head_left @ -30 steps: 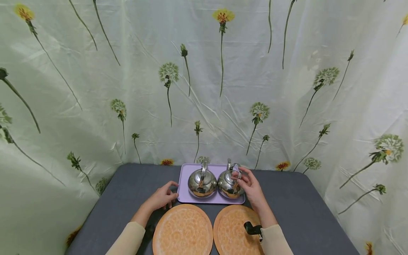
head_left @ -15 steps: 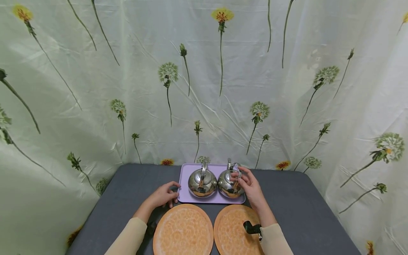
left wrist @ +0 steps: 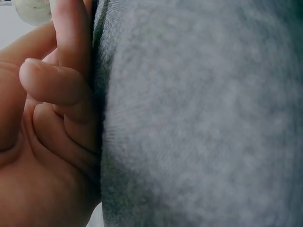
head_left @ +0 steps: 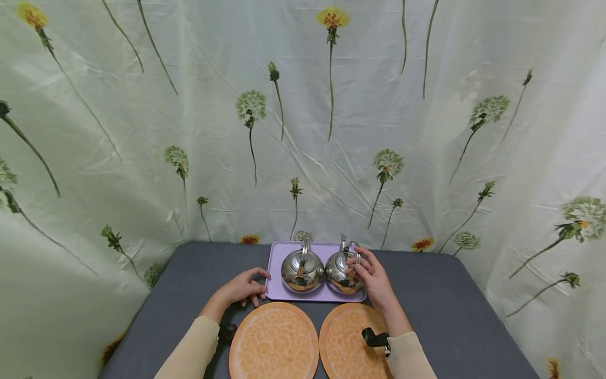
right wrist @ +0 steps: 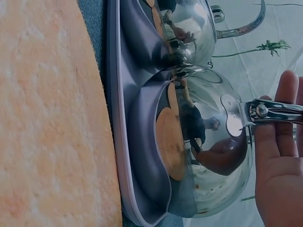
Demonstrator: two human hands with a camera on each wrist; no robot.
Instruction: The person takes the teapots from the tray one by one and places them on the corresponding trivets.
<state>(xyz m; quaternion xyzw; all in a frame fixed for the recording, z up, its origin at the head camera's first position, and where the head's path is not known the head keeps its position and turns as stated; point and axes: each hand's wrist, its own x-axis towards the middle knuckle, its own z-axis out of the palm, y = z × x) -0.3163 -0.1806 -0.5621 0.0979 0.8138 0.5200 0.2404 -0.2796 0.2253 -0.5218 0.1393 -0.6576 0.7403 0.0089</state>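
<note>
Two shiny steel kettles, the left kettle and the right kettle, stand side by side on a lilac tray. My right hand holds the right kettle's upright handle; in the right wrist view the fingers pass behind the metal handle. At the tray's left rim rests my left hand, index fingertip overlapping the rim and thumb just below. Its fingers bend loosely over the grey cloth in the left wrist view, with nothing in the palm.
In front of the tray lie two round orange mats, the left mat and the right mat, under my right forearm. Dark grey cloth covers the table. A flower-printed curtain hangs behind it.
My left index fingertip has edged slightly further over the tray's rim. The right hand keeps its place at the handle, and the kettles and tray stay put.
</note>
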